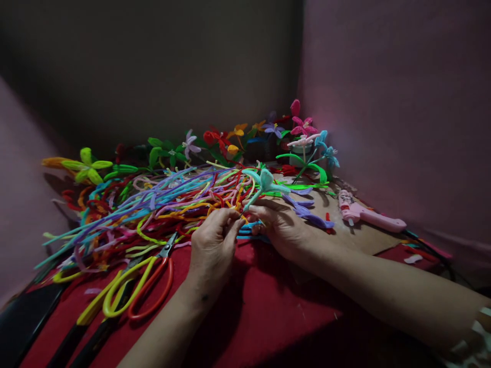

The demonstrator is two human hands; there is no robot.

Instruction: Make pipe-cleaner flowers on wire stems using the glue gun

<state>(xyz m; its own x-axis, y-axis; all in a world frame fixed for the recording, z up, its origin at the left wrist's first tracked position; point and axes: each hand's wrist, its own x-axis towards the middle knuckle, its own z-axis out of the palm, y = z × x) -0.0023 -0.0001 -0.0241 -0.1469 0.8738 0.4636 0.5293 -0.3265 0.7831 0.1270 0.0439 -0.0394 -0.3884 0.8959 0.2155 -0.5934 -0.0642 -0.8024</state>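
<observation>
A mint-green pipe-cleaner flower [266, 181] stands tilted up from between my hands, its stem running down to the fingertips. My left hand [215, 232] pinches at the low end of that stem, thumb and forefinger pressed together. Close beside it on the right, my right hand [282, 225] is closed with its fingertips on the same stem. What exactly lies between the fingertips is too small to make out. Several blue pipe cleaners [249, 231] lie just behind and below the fingers. Purple pipe-cleaner petals [307, 210] rest beyond my right hand.
A heap of coloured pipe cleaners [153, 199] covers the left. Scissors with yellow and red handles [151, 286] lie in front, beside yellow-and-black-handled pliers [95, 306]. A pink glue gun [368, 214] lies at right on cardboard [368, 240]. Finished flowers [220, 139] line the back wall.
</observation>
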